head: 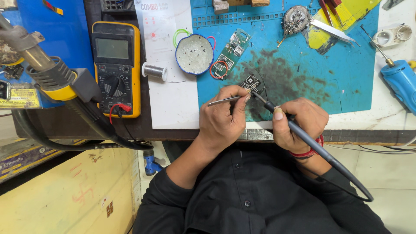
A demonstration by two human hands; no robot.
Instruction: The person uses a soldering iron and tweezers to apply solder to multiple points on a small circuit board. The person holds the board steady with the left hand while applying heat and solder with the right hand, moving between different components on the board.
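Right now the left hand (223, 119) is pinching tweezers (223, 101) shut, pinning the small dark circuit board (251, 82) on the blue mat (342, 69), while the right hand (299, 123) is gripping a soldering iron (286, 122) pen-style, tip touching that board for steady aim; the multimeter (116, 65) is sitting well left of it.

small dark circuit board (251, 82) lies flat on the blue mat (346, 73) (soot-stained), soldering iron (299, 134) tip touching it.

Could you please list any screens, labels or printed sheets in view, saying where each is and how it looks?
Grey rectangular screen on the yellow-and-black multimeter, left of the hands.
White printed paper sheet, between meter and blue mat.
Yellow rectangular label, far left edge.
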